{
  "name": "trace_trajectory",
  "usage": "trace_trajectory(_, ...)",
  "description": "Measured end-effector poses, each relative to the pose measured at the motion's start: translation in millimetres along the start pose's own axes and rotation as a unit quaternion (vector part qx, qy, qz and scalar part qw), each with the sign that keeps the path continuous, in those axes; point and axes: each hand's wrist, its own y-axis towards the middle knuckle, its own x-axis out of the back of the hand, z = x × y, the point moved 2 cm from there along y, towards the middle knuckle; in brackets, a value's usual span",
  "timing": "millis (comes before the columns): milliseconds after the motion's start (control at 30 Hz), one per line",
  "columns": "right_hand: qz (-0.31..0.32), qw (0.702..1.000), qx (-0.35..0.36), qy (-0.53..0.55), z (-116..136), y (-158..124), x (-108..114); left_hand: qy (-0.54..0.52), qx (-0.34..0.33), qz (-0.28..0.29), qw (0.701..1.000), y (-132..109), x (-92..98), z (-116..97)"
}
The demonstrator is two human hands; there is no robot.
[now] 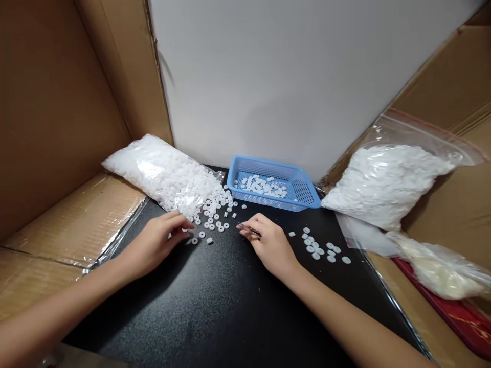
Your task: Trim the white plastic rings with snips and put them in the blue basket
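Observation:
Many small white rings (210, 226) lie scattered on the black tabletop, spilling from a clear bag (164, 171) at the left. My left hand (164, 237) is at the near edge of these rings, thumb and fingertips curved toward each other with a gap between them; whether a ring is at the tips is too small to tell. My right hand (268, 243) holds a small dark pointed tool (251, 231), its tip aimed left toward the rings. Behind the hands stands a blue basket (272, 197) with white pieces inside. Several flatter white discs (315, 245) lie right of my right hand.
A large clear zip bag of white pieces (387, 179) leans at the right. Beside it are a smaller bag with pale contents (441, 271) and a red object (460, 322). Cardboard (53, 102) borders the left, and a pale wall (287, 76) rises behind.

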Motion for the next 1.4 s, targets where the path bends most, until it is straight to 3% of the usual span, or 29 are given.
trace_trajectory(67,0.023,0.999,-0.003,-0.025,6.7,7.7,-9.8,0.02,0.004,0.037,0.999,-8.9,-9.1,1.7)
trace_trajectory(233,0.045,0.996,-0.017,-0.077,15.3,21.0,-26.0,0.023,-0.009,0.035,0.999,-8.6,-27.5,5.4)
trace_trajectory(500,0.05,0.998,0.002,-0.038,10.2,24.6,-23.6,-0.001,-0.011,0.003,1.0,-0.9,-19.8,9.9)
trace_trajectory(767,0.058,0.998,0.025,-0.026,21.8,16.2,-40.9,-0.017,-0.049,0.031,0.998,12.5,-37.2,12.1)
trace_trajectory(1000,0.029,0.999,-0.01,0.011,15.4,25.4,-33.6,-0.052,-0.038,0.022,0.998,5.6,-42.5,19.5)
trace_trajectory(1233,0.058,0.997,-0.01,0.052,16.7,35.5,-39.2,-0.15,0.033,-0.008,0.988,7.8,-35.0,15.4)
trace_trajectory(1400,0.052,0.992,-0.023,0.116,17.4,37.3,-38.3,-0.285,0.132,-0.014,0.949,14.3,-20.3,4.7)
